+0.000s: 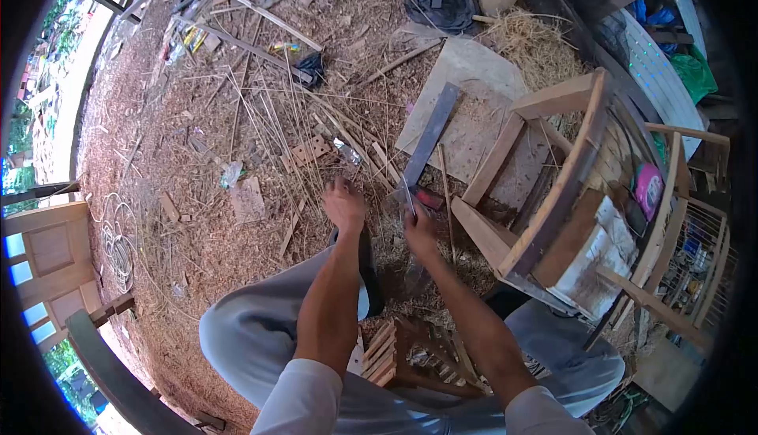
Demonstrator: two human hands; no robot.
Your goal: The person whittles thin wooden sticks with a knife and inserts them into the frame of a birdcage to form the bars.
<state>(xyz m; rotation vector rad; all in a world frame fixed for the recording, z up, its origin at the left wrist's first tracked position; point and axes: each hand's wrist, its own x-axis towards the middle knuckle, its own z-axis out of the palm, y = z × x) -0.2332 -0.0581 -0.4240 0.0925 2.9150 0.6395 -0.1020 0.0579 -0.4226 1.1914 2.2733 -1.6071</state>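
Note:
My left hand (344, 206) is held over the shavings in front of my left knee. Its fingers are smeared, and anything between them is too small to make out. My right hand (420, 231) is closed around something thin, mostly hidden, with a narrow pale edge pointing up from the fingers. Just beyond it lies a tool with a long, flat grey blade (433, 133) and a red handle (428, 197), which looks like a handsaw. The blade crosses a pale board (466, 64). Thin sticks (264, 123) lie scattered beyond my left hand.
A wooden chair frame (553, 206) stands close on my right, with a stained white cloth (596, 257) and a pink round item (649, 190) on it. A perforated brick (306, 153) lies ahead. Coiled cable (118, 241) is at far left; slatted wood (380, 354) lies between my legs.

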